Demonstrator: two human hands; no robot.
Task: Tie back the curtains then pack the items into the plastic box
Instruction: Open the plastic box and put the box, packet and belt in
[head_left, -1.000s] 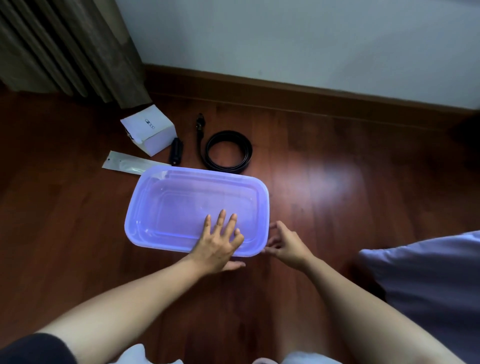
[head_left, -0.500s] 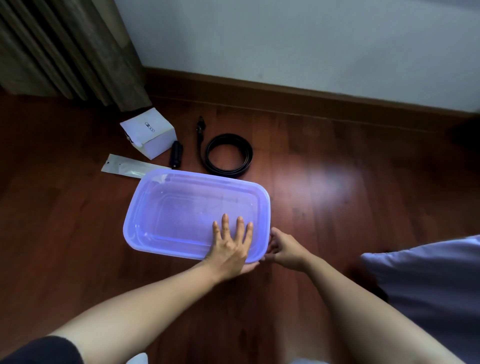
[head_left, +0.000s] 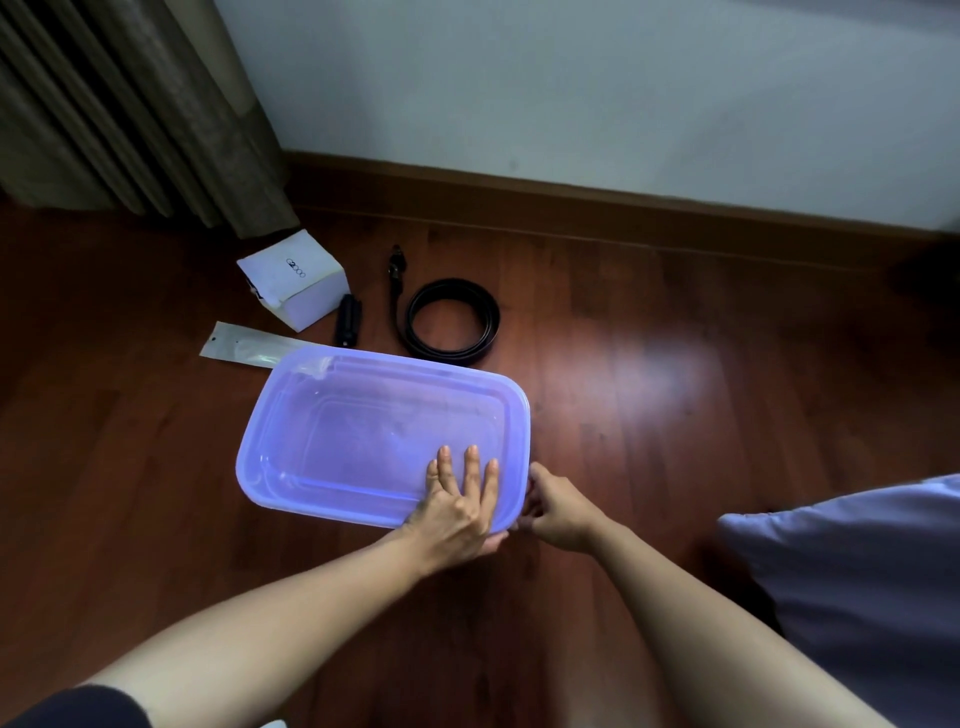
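A translucent purple plastic box (head_left: 363, 431) with its lid on sits on the wooden floor. My left hand (head_left: 457, 509) lies on the lid at the near right corner, fingers spread on top and thumb tucked under the edge. My right hand (head_left: 556, 512) touches the same corner from the right, fingers curled at the lid's rim. Behind the box lie a white carton (head_left: 293, 280), a small black object (head_left: 347, 321), a coiled black belt (head_left: 452, 322) and a clear flat packet (head_left: 247, 349). The brown curtain (head_left: 130, 104) hangs at the back left.
A white wall with a dark wooden skirting board (head_left: 623, 208) runs along the back. A grey-purple cushion or cloth (head_left: 857, 597) lies on the floor at the right, close to my right forearm.
My left hand slid right along the lid to the near right corner, its thumb going under the edge. My right hand moved in against that corner.
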